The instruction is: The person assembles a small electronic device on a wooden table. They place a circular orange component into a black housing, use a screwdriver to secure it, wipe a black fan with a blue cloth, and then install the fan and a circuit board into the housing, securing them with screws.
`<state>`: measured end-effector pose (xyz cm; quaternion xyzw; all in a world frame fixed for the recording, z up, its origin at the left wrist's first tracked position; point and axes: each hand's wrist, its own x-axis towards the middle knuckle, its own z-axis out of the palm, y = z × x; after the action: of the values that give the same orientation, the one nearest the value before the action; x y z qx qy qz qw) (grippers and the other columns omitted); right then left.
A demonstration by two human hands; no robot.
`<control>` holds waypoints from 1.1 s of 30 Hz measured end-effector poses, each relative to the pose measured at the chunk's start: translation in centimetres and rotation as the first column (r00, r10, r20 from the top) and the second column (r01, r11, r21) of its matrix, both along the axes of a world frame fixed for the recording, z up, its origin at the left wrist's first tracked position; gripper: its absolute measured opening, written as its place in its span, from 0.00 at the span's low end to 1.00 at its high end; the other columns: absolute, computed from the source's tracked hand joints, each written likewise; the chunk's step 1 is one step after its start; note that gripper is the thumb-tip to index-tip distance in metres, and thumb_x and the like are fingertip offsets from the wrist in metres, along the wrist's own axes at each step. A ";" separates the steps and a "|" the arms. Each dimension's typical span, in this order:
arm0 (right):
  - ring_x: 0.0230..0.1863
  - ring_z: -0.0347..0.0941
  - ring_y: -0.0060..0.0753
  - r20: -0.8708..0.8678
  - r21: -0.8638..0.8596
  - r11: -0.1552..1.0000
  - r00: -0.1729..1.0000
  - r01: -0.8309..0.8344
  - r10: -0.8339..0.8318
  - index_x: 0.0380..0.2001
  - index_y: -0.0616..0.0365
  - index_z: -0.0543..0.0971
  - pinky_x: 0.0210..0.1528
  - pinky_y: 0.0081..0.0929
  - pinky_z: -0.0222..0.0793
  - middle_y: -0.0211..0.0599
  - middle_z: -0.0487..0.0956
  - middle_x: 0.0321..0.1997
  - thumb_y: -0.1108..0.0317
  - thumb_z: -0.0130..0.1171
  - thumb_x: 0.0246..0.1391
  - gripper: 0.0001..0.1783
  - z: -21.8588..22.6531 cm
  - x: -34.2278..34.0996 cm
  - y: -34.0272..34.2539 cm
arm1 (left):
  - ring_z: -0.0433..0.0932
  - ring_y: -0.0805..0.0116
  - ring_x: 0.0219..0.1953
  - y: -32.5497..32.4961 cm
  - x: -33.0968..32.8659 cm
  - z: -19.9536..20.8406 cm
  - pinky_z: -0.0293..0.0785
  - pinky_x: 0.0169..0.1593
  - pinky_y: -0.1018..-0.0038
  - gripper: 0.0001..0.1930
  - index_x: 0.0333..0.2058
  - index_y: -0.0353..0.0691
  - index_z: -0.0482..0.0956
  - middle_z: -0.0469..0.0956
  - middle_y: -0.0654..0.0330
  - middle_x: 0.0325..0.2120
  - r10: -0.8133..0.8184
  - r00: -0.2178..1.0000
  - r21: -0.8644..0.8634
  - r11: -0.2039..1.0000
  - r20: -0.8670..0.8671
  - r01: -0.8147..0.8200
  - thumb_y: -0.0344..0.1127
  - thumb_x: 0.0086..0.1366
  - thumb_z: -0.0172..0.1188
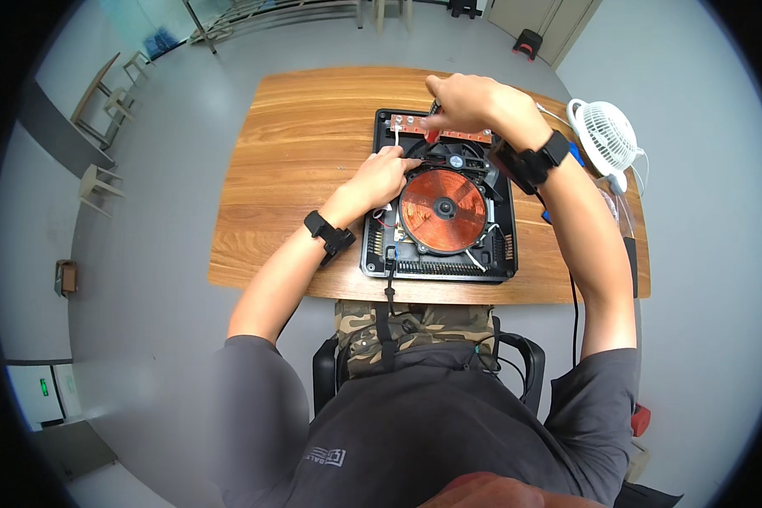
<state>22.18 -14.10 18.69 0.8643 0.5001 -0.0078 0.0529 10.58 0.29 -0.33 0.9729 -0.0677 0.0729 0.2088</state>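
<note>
An opened induction cooker (444, 275) lies on the table in front of me, its black housing showing the inner parts. A round copper coil (436, 222) with a dark centre fills its middle. Along the far edge runs an orange-brown circuit strip (459, 134). My right hand (474, 103) is closed, from above, around the red and black handle of what looks like a screwdriver (433, 134), over the housing's far part; its tip is hidden. My left hand (379, 179) rests at the housing's left side, index finger stretched onto the black part beyond the coil.
On the table's right stands a white fan (605, 135) with cables beside it. A black cable (389, 292) hangs over the near edge of the wooden table (305, 135). Both my wrists carry black strapped devices (326, 234). Stools (100, 188) stand at the left wall.
</note>
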 end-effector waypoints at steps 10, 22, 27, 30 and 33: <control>0.26 0.82 0.53 -0.129 -0.035 0.997 0.990 -0.068 0.063 0.29 0.68 0.82 0.35 0.44 0.78 0.55 0.84 0.29 0.51 0.64 0.62 0.25 -0.2 0.9 0.9 | 0.74 0.46 0.53 -0.2 -0.2 0.3 0.72 0.58 0.56 0.23 0.58 0.41 0.81 0.76 0.46 0.45 0.005 1.000 0.010 1.000 0.021 -0.005 0.28 0.65 0.51; 0.43 0.81 0.59 -0.071 0.005 0.994 0.991 -0.112 0.112 0.46 0.64 0.78 0.45 0.47 0.77 0.57 0.84 0.39 0.49 0.69 0.58 0.27 -0.7 2.4 -0.5 | 0.74 0.46 0.53 0.3 0.4 -0.4 0.72 0.59 0.57 0.24 0.58 0.39 0.80 0.75 0.46 0.46 -0.007 1.000 0.010 1.000 0.027 0.007 0.26 0.62 0.54; 0.44 0.81 0.59 -0.131 0.021 0.989 0.981 -0.143 0.145 0.43 0.65 0.78 0.45 0.45 0.77 0.56 0.84 0.38 0.56 0.74 0.52 0.25 -0.9 2.8 -0.1 | 0.74 0.46 0.53 -0.1 0.1 0.2 0.72 0.59 0.57 0.24 0.58 0.38 0.80 0.75 0.46 0.46 0.001 1.000 -0.010 1.000 0.007 -0.001 0.26 0.62 0.53; 0.28 0.83 0.47 -0.174 -0.147 0.989 0.984 0.013 -0.039 0.27 0.67 0.84 0.34 0.39 0.79 0.49 0.84 0.25 0.48 0.68 0.57 0.27 0.3 2.1 0.5 | 0.74 0.46 0.53 -0.1 0.0 0.3 0.72 0.59 0.57 0.24 0.58 0.38 0.80 0.75 0.46 0.46 -0.002 1.000 -0.004 1.000 0.007 0.002 0.25 0.62 0.53; 0.21 0.82 0.37 -0.196 -0.183 0.981 0.976 0.056 -0.093 0.23 0.63 0.86 0.29 0.35 0.80 0.43 0.83 0.20 0.44 0.62 0.61 0.30 0.8 1.4 0.3 | 0.74 0.46 0.53 0.1 -0.1 0.3 0.72 0.58 0.57 0.24 0.58 0.38 0.80 0.75 0.46 0.47 -0.001 1.000 0.015 1.000 -0.010 0.001 0.25 0.62 0.53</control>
<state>23.63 -13.82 19.52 0.8691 0.4673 -0.1427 0.0775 10.48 0.36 0.02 0.9747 -0.0678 0.0675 0.2018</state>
